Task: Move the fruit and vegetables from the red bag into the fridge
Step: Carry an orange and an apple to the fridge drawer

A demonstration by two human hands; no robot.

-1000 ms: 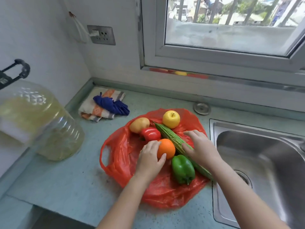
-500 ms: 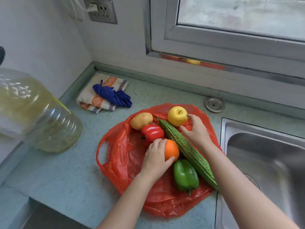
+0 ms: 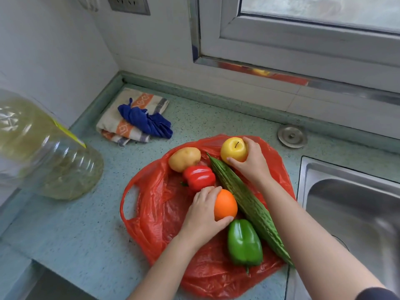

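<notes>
On the spread-out red bag (image 3: 155,213), grips an orange (image 3: 226,204) with the left hand (image 3: 202,215), fingers curled over its top and far side, thumb hooked round the near side. Grips a yellow apple (image 3: 233,149) with the right hand (image 3: 252,163), fingers wrapped round the far and right side, thumb pressed against the near side, stem upward. Cannot tell whether either fruit is lifted clear of the plastic.

Has, between the two hands, a long green gourd (image 3: 249,202) lying slantwise on the bag, far tip just left of the apple grip, flank touching the orange on the side away from the left palm. Touches or nearly touches, at the left fingertips, a red pepper (image 3: 199,177); just beyond that, a potato (image 3: 184,159) against it. Has, just nearer than the left thumb, a green pepper (image 3: 244,241) beside the gourd.

Well left of the left hand, past the bag's handle loop, has a big clear bottle (image 3: 43,152) of yellowish liquid on the counter (image 3: 75,234). Beyond and left of both hands, shows a folded striped cloth (image 3: 114,126) with a blue cloth (image 3: 147,122) on it. Right of the right forearm, has a steel sink (image 3: 357,213); beyond the right hand, a round metal disc (image 3: 292,136).
</notes>
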